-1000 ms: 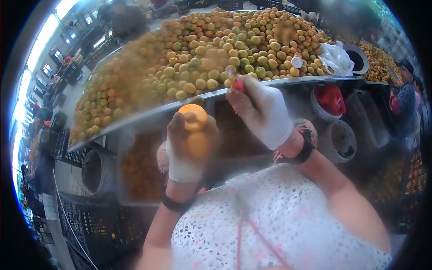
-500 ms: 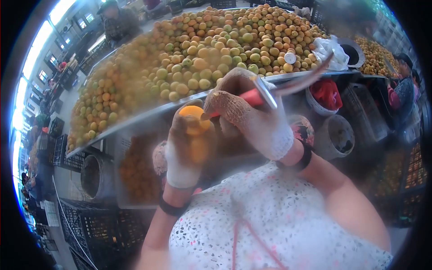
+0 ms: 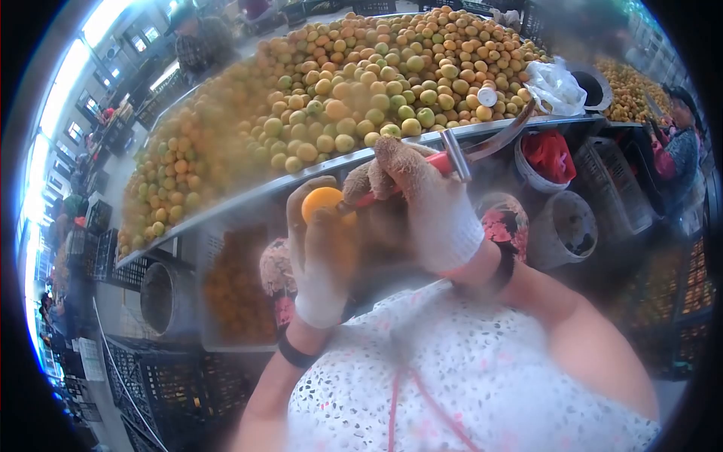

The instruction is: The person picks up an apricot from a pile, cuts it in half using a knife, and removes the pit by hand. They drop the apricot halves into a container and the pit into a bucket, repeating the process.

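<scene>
My left hand (image 3: pixel 316 256), in a white and tan work glove, is closed around a smooth yellow-orange fruit (image 3: pixel 321 202) that looks like an apricot. In my right hand (image 3: pixel 422 203), gloved likewise, is a red-handled curved knife (image 3: pixel 440 163). Its metal collar and curved blade stick out up and to the right, away from the fruit. The narrow dark lower end of the tool touches or nearly touches the fruit's right side. Haze on the lens blurs the area below the left hand.
A metal-edged table (image 3: pixel 248 192) heaped with similar fruit (image 3: pixel 361 90) spans the front. On it are a white plastic bag (image 3: pixel 556 87) and a small white lid-like item (image 3: pixel 486 96). Below stand a fruit-filled bin (image 3: pixel 237 294), buckets (image 3: pixel 568 226) and black crates (image 3: pixel 162 384). Other people (image 3: pixel 681 151) are farther off.
My right hand has turned, its fingers lifting and loosening around the handle, and the blade has swung left and down. Both hands sit slightly lower, with the fruit still in the left.
</scene>
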Available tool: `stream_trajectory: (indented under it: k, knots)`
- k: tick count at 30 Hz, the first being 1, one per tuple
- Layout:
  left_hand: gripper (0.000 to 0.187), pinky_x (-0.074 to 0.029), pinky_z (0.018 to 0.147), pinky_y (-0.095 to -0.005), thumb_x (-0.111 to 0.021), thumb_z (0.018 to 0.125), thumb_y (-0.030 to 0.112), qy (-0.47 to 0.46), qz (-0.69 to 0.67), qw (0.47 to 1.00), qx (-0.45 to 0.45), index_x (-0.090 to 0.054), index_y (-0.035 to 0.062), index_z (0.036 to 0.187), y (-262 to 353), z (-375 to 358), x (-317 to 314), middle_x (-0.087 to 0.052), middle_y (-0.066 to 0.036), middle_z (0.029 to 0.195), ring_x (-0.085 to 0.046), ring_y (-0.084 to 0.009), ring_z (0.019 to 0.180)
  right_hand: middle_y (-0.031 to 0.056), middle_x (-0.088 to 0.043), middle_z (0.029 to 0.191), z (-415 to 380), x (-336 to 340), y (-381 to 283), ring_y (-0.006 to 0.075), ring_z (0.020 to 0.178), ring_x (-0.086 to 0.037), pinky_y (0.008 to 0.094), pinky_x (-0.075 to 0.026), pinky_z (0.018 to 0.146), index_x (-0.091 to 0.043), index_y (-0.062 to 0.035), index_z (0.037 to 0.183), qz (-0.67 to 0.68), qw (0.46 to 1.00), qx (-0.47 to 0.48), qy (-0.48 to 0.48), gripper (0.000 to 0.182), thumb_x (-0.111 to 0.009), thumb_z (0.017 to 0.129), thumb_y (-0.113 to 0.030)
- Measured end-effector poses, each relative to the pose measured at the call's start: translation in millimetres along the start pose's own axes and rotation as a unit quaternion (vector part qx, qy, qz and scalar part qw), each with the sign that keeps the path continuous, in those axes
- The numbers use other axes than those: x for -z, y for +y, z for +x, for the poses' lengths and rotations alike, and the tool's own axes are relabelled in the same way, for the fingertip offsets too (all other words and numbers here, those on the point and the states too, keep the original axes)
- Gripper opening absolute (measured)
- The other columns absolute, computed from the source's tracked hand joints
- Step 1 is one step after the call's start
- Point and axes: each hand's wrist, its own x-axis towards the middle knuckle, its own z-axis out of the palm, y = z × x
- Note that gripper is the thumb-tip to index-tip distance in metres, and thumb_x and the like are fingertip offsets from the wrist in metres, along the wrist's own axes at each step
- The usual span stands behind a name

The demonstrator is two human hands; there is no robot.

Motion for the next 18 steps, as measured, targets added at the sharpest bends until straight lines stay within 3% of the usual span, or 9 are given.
stream_trajectory:
  k: [1,2,4,6,12,14,16,17,18]
  knots:
    - [0.04,-0.047,0.077,-0.0246,-0.049,0.103,0.031,0.003,0.0,1.0,0.001,-0.046,0.0055,0.133,1,0,1,-0.055,-0.006,0.11,-0.054,-0.011,0.092,0.0084,-0.063,0.079,-1,2,0,0.016,0.08,-0.06,0.0265,-0.047,0.075,-0.053,-0.0015,0.077,-0.041,0.999,-0.004,-0.008,0.035,-0.05,0.103,-0.025]
    - [0.04,-0.048,0.079,-0.025,-0.049,0.102,0.03,-0.015,-0.019,1.0,0.017,-0.045,0.0046,0.133,2,1,3,-0.055,-0.006,0.111,-0.055,-0.0118,0.094,0.0084,-0.063,0.079,1,5,-1,0.016,0.08,-0.06,0.0265,-0.047,0.075,-0.053,-0.0015,0.077,-0.041,0.999,-0.008,-0.008,0.035,-0.05,0.103,-0.025]
    - [0.04,-0.048,0.081,-0.0254,-0.049,0.102,0.028,-0.029,-0.041,0.998,0.035,-0.045,0.0038,0.133,5,1,-1,-0.055,-0.007,0.111,-0.055,-0.0125,0.095,0.0081,-0.06,0.078,4,9,-2,0.0163,0.08,-0.059,0.0264,-0.048,0.077,-0.052,-0.0021,0.08,0.113,0.986,-0.121,-0.013,0.03,-0.049,0.102,-0.021]
    - [0.048,-0.043,0.057,-0.0234,-0.045,0.102,0.043,-0.005,0.033,0.999,0.023,-0.045,0.0058,0.133,10,1,-12,-0.057,-0.005,0.093,-0.054,-0.0099,0.07,0.008,-0.06,0.079,3,7,-2,0.016,0.08,-0.058,0.0263,-0.047,0.078,-0.051,-0.0028,0.079,0.1,0.986,-0.13,-0.006,0.03,-0.048,0.102,-0.021]
    - [0.051,-0.039,0.05,-0.0259,-0.045,0.098,0.049,-0.053,-0.113,0.98,0.158,-0.051,0.0056,0.125,16,3,-2,-0.057,-0.006,0.087,-0.053,-0.0143,0.064,0.0076,-0.062,0.089,5,7,6,0.0152,0.079,-0.057,0.0261,-0.047,0.075,-0.051,-0.0052,0.079,0.049,0.992,-0.118,0.015,0.028,-0.051,0.101,-0.023]
    - [0.049,-0.039,0.049,-0.0265,-0.045,0.099,0.05,-0.024,-0.163,0.969,0.186,-0.052,0.0062,0.121,11,6,-1,-0.057,-0.007,0.085,-0.053,-0.0156,0.062,0.0076,-0.063,0.091,10,9,10,0.0151,0.079,-0.057,0.0261,-0.047,0.074,-0.051,-0.0057,0.079,0.039,0.993,-0.114,0.016,0.028,-0.051,0.101,-0.023]
    - [0.048,-0.038,0.049,-0.0271,-0.044,0.099,0.05,0.0,-0.213,0.954,0.211,-0.053,0.0069,0.117,4,9,3,-0.057,-0.008,0.083,-0.052,-0.0169,0.059,0.0103,-0.07,0.08,20,15,17,0.0137,0.045,-0.057,0.0251,-0.04,0.034,-0.055,-0.0098,0.077,0.292,0.93,-0.223,-0.006,0.032,-0.061,0.095,-0.036]
    - [0.044,-0.039,0.048,-0.0285,-0.045,0.099,0.049,-0.016,-0.226,0.946,0.234,-0.054,0.009,0.113,2,13,8,-0.058,-0.008,0.082,-0.052,-0.0182,0.058,0.0103,-0.07,0.08,22,14,21,0.0137,0.045,-0.057,0.0251,-0.04,0.034,-0.055,-0.0098,0.077,0.291,0.931,-0.22,-0.005,0.032,-0.061,0.095,-0.036]
    - [0.04,-0.039,0.048,-0.0299,-0.046,0.099,0.048,-0.032,-0.238,0.936,0.259,-0.054,0.0111,0.109,-3,15,11,-0.058,-0.008,0.082,-0.052,-0.0195,0.057,0.01,-0.07,0.079,22,12,25,0.0132,0.044,-0.057,0.0247,-0.04,0.034,-0.056,-0.0092,0.077,0.219,0.962,-0.159,0.01,0.033,-0.061,0.095,-0.036]
